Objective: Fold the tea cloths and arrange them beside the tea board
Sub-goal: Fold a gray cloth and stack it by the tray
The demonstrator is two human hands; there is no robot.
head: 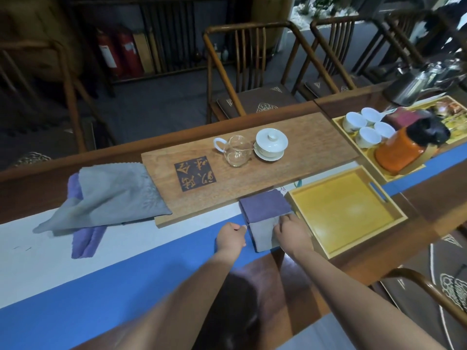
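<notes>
A: Which step are you on?

B: You look to be finishing a fold. A grey cloth (pixel 262 236) lies folded small on the blue runner (pixel 141 269) of the desk (pixel 353 258), with a folded purple cloth (pixel 262 207) just beyond it, touching the near edge of the tea board (pixel 316 150). Your right hand (pixel 293 229) lies on the grey cloth's right side, fingers curled down onto the fabric in a pressing grip. Your left hand (pixel 231 236) sits at the cloth's left edge, fingers curled; I cannot tell whether its grip has fabric in it.

A: What is left?

B: By my reading, 2 cloths are handled and 2 remain. A loose grey cloth (pixel 113 195) lies spread over a loose purple cloth (pixel 84 238) at the board's left end, its right edge meeting the board. The next move probably calls for squaring the grey fold beside the purple one, then reaching left.

A: Any edges to mind?

B: The yellow tray (pixel 346 210) stands right against the folded cloths, so your right hand has little room there. On the board, the glass pitcher (pixel 236 151) and lidded white cup (pixel 270 145) stand well apart from your hands. Leftward, the runner lies open between you and the loose cloths.
</notes>
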